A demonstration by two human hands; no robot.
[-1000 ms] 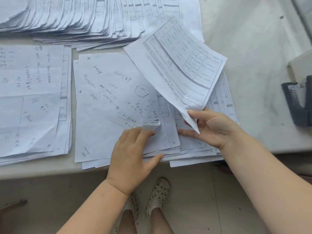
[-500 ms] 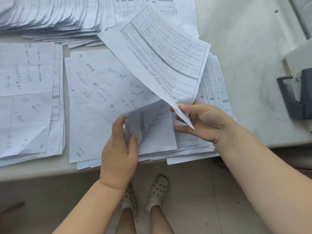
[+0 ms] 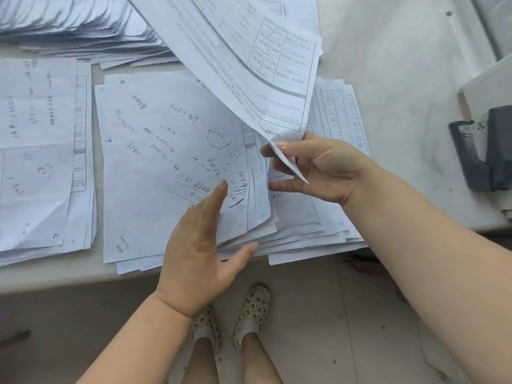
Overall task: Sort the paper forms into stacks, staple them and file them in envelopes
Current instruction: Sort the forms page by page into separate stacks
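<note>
A printed form (image 3: 249, 59) is held lifted over the upper centre of the frame, pinched by its lower corner between thumb and fingers of the right hand (image 3: 318, 167); its long axis runs from that corner up and to the left, the ruled table facing the camera. Below it, at centre, lies the handwritten sheet (image 3: 166, 162) topping a loose stack (image 3: 304, 231), long axis roughly toward the top of the frame. The left hand (image 3: 205, 245) is extended flat over the stack's near edge, fingers straight and together, thumb spread. The step is judged best done by steadying the stack with the flat hand while the lifted form is carried off singly. A second stack (image 3: 41, 162) lies at left, fanned forms (image 3: 83, 23) at upper left, and a grey, stapler-like device (image 3: 482, 156) at right on the pale table (image 3: 401, 79).
</note>
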